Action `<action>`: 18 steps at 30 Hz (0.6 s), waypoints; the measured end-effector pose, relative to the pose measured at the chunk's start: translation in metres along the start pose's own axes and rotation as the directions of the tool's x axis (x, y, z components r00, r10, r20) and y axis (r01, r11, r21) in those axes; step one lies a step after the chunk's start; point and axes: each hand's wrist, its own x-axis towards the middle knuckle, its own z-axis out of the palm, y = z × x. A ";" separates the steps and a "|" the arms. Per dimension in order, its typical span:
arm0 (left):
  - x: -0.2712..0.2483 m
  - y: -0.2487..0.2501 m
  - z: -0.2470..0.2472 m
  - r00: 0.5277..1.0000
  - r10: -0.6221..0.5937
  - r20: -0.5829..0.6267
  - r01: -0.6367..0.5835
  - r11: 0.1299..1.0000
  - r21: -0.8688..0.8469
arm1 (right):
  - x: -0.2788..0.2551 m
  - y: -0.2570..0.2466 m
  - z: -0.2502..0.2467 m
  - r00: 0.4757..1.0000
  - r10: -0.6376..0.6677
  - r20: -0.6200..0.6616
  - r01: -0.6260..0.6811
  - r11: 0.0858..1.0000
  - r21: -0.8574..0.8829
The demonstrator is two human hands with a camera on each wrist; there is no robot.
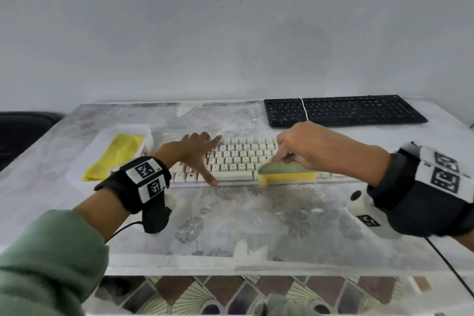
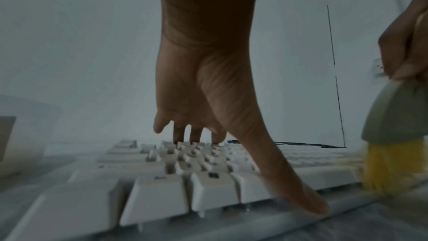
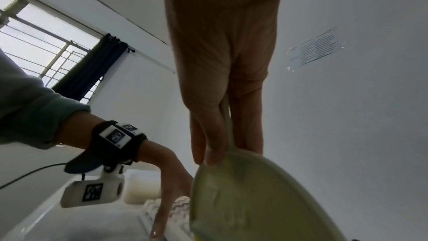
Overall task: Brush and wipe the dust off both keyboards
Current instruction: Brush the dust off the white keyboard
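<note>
Two bare hands, each wrist strapped with a tagged camera band.
Behind the left hand [image 1: 196, 151], a black fabric wristband [image 1: 133, 185] bears white square-coded marker tiles, a white camera block beneath, a thin black cable trailing, and a sage-green knit sleeve [image 1: 48, 259]. Behind the right hand [image 1: 318, 147], a matching black marker-tiled wristband [image 1: 423, 187].

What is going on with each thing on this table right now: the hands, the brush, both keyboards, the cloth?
Left hand: spread open, fingers on the keys, thumb at the front edge.
Right hand: grips the brush.
Brush: yellow bristles down on the white keyboard's front row.
White keyboard: flat, being brushed, braced.
Black keyboard: flat at the back, untouched, a white cord across it.
Yellow cloth: lying in the white tray.
</note>
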 end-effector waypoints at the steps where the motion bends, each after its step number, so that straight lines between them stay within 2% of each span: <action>1: 0.000 0.000 0.000 1.000 0.001 -0.005 -0.001 1.000 -0.006 | 0.002 -0.007 -0.001 1.000 -0.022 -0.022 0.022 1.000 0.016; 5: 0.001 0.000 -0.001 1.000 -0.004 0.008 0.004 0.999 -0.045 | 0.011 -0.027 0.011 0.993 -0.112 -0.037 0.112 0.994 -0.019; 10: 0.000 -0.001 -0.004 0.999 -0.020 0.049 0.023 0.998 -0.063 | -0.002 0.004 0.012 0.998 -0.044 0.038 0.046 0.998 -0.039; 14: -0.002 0.001 -0.006 0.997 -0.032 0.071 0.036 0.998 -0.057 | -0.022 0.027 -0.002 0.996 0.046 0.080 -0.048 0.999 0.024; 16: -0.001 0.002 -0.007 0.997 -0.042 0.069 0.045 0.998 -0.035 | -0.024 0.028 -0.009 0.997 0.053 0.060 -0.057 0.996 0.066; 18: 0.001 0.003 -0.007 0.997 -0.054 0.062 0.054 0.998 -0.011 | -0.019 0.021 -0.008 1.000 0.005 0.002 -0.005 0.994 0.108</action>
